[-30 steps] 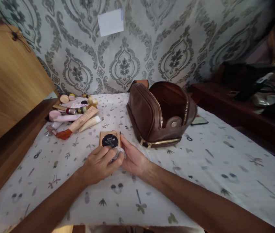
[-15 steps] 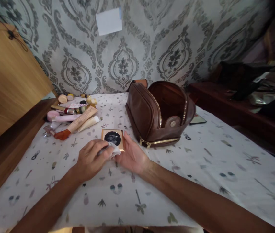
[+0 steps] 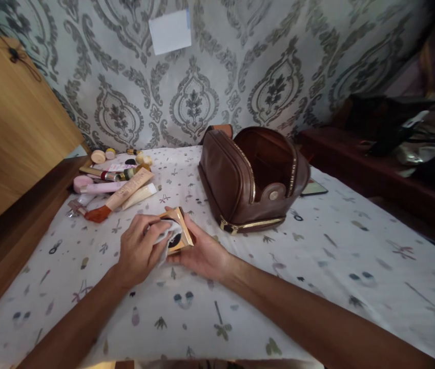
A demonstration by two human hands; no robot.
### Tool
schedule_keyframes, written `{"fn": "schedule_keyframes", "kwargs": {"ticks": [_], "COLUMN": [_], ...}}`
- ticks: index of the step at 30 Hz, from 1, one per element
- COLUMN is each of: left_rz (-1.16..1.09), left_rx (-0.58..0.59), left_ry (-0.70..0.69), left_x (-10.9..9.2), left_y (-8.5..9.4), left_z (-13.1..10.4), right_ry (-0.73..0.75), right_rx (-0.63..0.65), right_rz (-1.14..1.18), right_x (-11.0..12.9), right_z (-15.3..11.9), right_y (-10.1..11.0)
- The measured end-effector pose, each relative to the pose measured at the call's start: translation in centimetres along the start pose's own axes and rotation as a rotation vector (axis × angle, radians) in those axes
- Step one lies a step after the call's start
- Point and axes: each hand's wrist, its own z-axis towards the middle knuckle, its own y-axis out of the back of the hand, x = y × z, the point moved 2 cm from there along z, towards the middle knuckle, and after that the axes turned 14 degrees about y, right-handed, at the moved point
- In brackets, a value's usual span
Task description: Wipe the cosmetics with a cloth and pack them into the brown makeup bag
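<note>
My right hand grips a square gold compact with a round black label, tilted above the printed cloth. In my left hand is a crumpled white wipe, its fingers pressing it against the compact's labelled face. The wipe and fingers cover much of the label. Just beyond my right hand stands a brown leather makeup bag, its top unzipped and gaping. Left of the bag lies a pile of cosmetics, among them a peach tube, a cream tube and a pink tube.
A white cloth with small prints covers the table. Patterned wallpaper rises behind it. A wooden panel stands at the left, and a dark red ledge with cables runs along the right. A flat item lies behind the bag.
The compact has turned and tilted in my right hand, so its gold side edge now shows. My left hand has shifted slightly left, still pressing the wipe on it.
</note>
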Motion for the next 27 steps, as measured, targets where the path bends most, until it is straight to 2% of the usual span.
{"fn": "schedule_keyframes", "kwargs": {"ticks": [7,10,16,22,27], "left_rz": [0.046,-0.002,-0.103,-0.197,-0.209], "left_rx": [-0.009,0.026,0.063,0.01,-0.017], "left_ry": [0.105,0.068,-0.061,-0.044,-0.009], "left_x": [0.8,0.5,-0.9,-1.2,-1.1], "left_y": [0.0,-0.2,-0.2,0.5,1.1], "left_z": [0.3,0.2,-0.1,-0.1,0.0], "right_ry": [0.052,0.081,0.043,0.194,0.329], "right_rx": [-0.06,-0.074,-0.064,-0.03,-0.049], "right_rz": [0.02,0.025,-0.024,-0.265,-0.527], "right_x": [-0.2,0.3,0.4,-0.2,-0.1], "right_z": [0.5,0.5,-0.1,-0.4,-0.4], "right_y": [-0.2,-0.6,-0.8,-0.4,-0.2]}}
